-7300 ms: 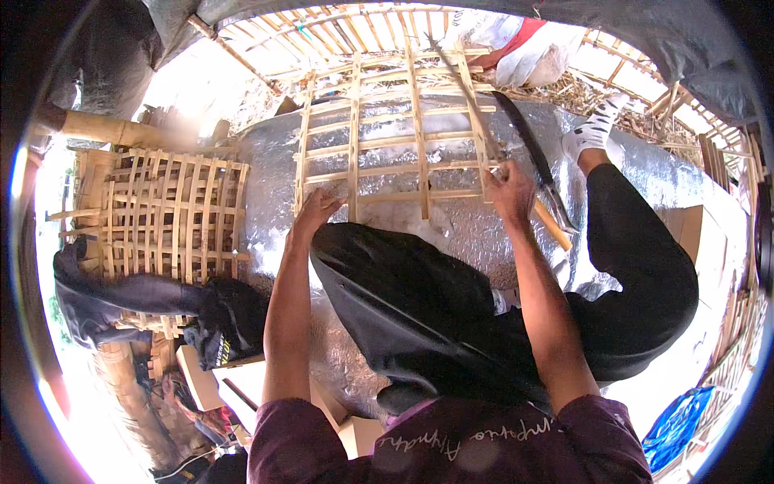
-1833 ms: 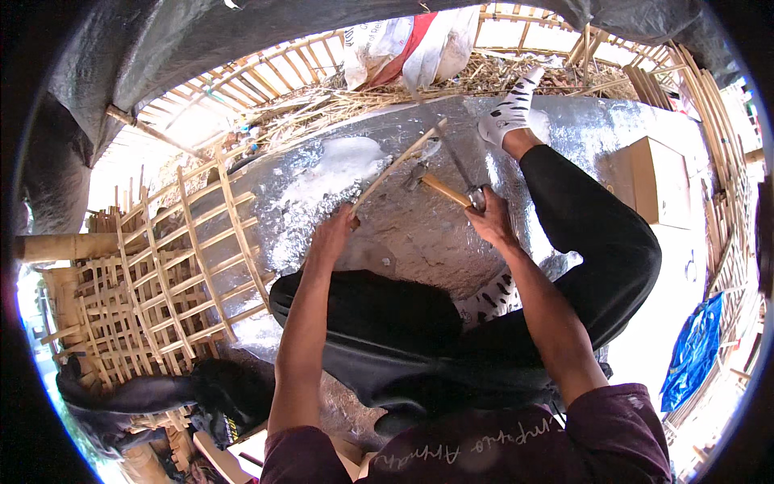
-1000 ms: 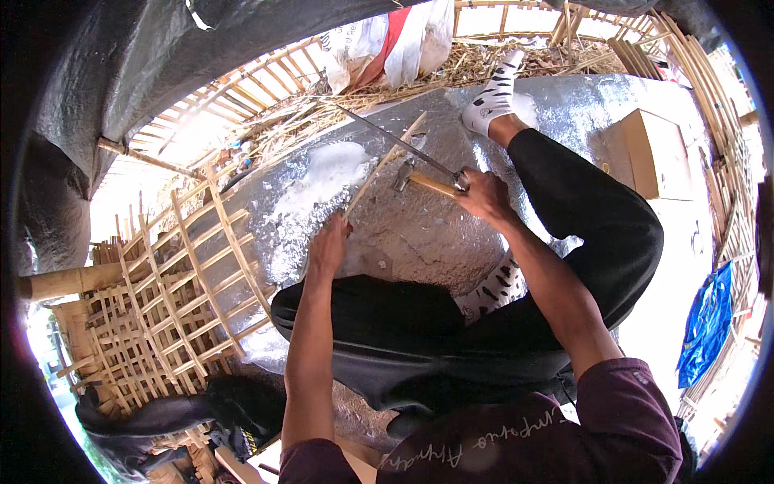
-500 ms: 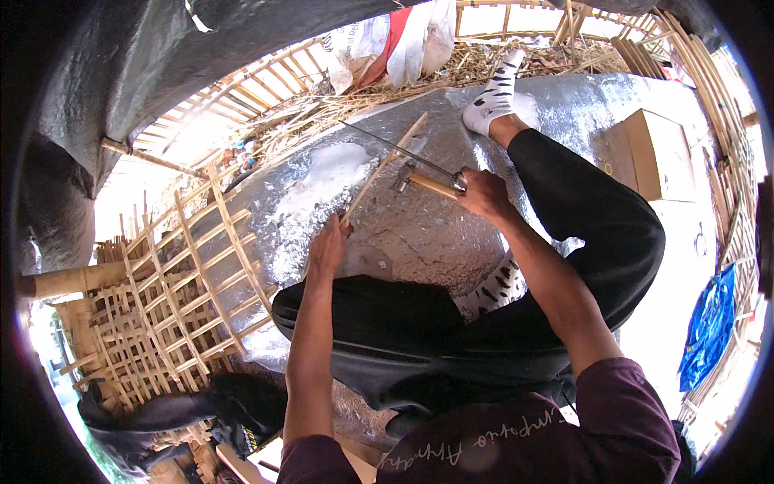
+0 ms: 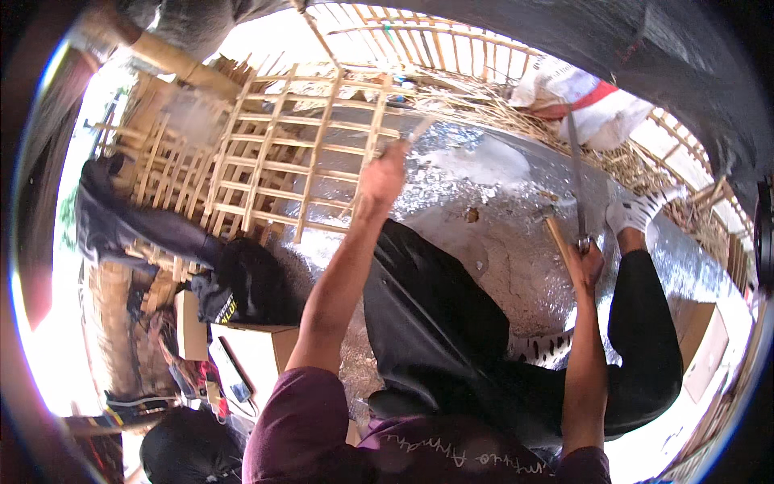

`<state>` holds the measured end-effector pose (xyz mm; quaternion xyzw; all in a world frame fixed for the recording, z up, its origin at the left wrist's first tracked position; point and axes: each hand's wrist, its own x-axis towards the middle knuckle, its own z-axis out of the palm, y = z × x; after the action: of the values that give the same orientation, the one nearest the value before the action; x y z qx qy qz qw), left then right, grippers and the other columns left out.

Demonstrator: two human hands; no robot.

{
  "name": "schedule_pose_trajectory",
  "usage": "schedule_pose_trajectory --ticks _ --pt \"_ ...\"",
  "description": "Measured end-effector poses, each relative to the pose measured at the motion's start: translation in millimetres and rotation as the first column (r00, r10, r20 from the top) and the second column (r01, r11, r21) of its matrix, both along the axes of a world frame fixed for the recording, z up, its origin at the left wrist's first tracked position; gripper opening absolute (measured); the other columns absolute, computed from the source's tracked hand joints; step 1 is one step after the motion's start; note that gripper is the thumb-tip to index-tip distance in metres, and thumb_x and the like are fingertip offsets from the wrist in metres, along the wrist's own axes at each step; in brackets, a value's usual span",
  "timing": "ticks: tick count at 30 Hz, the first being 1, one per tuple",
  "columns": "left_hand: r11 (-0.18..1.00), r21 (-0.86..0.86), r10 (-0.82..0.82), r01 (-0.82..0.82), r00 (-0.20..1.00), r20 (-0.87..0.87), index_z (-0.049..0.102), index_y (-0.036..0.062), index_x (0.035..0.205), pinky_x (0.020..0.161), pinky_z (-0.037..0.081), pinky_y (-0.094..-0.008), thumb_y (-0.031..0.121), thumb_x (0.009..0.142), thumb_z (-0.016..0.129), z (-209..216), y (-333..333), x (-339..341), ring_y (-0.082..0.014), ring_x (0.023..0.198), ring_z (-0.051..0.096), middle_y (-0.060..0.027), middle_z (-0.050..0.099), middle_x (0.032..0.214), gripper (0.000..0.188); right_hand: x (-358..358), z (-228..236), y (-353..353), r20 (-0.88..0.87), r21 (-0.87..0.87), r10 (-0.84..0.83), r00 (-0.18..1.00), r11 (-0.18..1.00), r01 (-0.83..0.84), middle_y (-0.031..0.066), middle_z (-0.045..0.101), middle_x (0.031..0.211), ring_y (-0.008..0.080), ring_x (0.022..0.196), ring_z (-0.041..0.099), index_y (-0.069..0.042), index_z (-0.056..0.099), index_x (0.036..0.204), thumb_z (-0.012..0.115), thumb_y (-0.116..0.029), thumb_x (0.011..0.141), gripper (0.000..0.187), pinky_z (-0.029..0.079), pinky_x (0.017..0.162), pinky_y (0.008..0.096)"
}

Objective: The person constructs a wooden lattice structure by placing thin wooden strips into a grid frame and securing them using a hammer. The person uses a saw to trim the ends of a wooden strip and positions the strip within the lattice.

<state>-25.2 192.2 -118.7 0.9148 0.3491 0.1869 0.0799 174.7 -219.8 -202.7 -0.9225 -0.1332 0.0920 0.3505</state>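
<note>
I sit on a silvery foil-covered floor (image 5: 484, 242) with my legs in black trousers stretched ahead. My left hand (image 5: 382, 179) is raised and closed on a thin bamboo strip (image 5: 419, 129), close to a bamboo lattice frame (image 5: 282, 161) lying at the left. My right hand (image 5: 587, 262) grips a wooden-handled hammer (image 5: 556, 235) together with a long dark blade (image 5: 574, 173) that points up and away. My foot in a white patterned sock (image 5: 637, 211) rests just beyond the right hand.
A white sack with a red band (image 5: 588, 105) lies on straw at the back. Bamboo fencing (image 5: 451, 40) rims the far side. Cardboard boxes (image 5: 250, 355) and dark clothing (image 5: 242, 282) sit at my left, another box (image 5: 709, 355) at right.
My view has swung left, so the lattice frame is now ahead. My left hand has lifted off the foil floor and holds a bamboo strip near the frame. The right hand still holds its tools.
</note>
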Motion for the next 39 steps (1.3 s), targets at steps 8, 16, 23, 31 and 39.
schedule_pose_trajectory --ticks 8,16,23,31,39 --pt "0.760 -0.458 0.650 -0.461 0.520 0.554 0.056 0.0048 0.103 0.062 0.045 -0.0373 0.031 0.091 0.057 44 94 -188 -0.0221 0.070 0.057 -0.0116 0.061 0.080 0.029 19 -34 -26 -0.041 0.010 0.017 0.999 1.000 -0.017 0.0202 0.065 0.085 0.0371 0.080 0.063 0.000 0.063 0.094 0.067 -0.036 0.078 0.040 0.047 0.071 0.0452" --pt "0.804 -0.332 0.574 -0.493 0.501 0.647 0.051 0.0031 0.098 0.065 0.044 -0.0450 0.037 0.094 0.051 -74 106 -321 -0.0351 0.073 0.060 -0.0174 0.060 0.080 0.034 3 -13 -2 -0.130 -0.153 0.072 0.989 0.984 -0.092 0.0253 0.062 0.101 0.0421 0.094 0.060 0.002 0.060 0.101 0.065 -0.043 0.078 0.051 0.045 0.080 0.0476" --pt "0.578 -0.331 0.792 -0.746 0.415 0.446 0.054 0.0031 0.096 0.066 0.046 -0.0436 0.037 0.095 0.049 -30 34 -252 -0.0345 0.074 0.063 -0.0198 0.062 0.079 0.035 19 -38 -20 -0.064 -0.196 0.036 0.997 0.979 -0.048 0.0282 0.058 0.110 0.0426 0.104 0.056 0.004 0.058 0.111 0.065 -0.045 0.077 0.061 0.044 0.087 0.0457" --pt "0.693 -0.405 0.670 -0.596 0.327 0.666 0.051 0.0037 0.099 0.057 0.044 -0.0332 0.029 0.098 0.048 -54 66 -273 -0.0191 0.062 0.058 -0.0106 0.060 0.070 0.026 14 -37 -17 0.003 -0.208 0.063 0.998 0.976 -0.061 0.0287 0.060 0.106 0.0437 0.100 0.057 0.006 0.058 0.109 0.066 -0.043 0.077 0.059 0.045 0.086 0.0456" --pt "0.514 -0.834 0.844 -0.198 0.287 0.452 0.051 0.0103 0.098 0.042 0.037 -0.0265 0.040 0.097 0.048 -48 83 -280 -0.0108 0.049 0.045 0.0010 0.047 0.067 0.030 3 -4 -11 -0.046 -0.193 0.081 0.996 0.977 -0.088 0.0257 0.061 0.095 0.0428 0.090 0.059 0.002 0.057 0.095 0.066 -0.038 0.079 0.044 0.044 0.076 0.0465"
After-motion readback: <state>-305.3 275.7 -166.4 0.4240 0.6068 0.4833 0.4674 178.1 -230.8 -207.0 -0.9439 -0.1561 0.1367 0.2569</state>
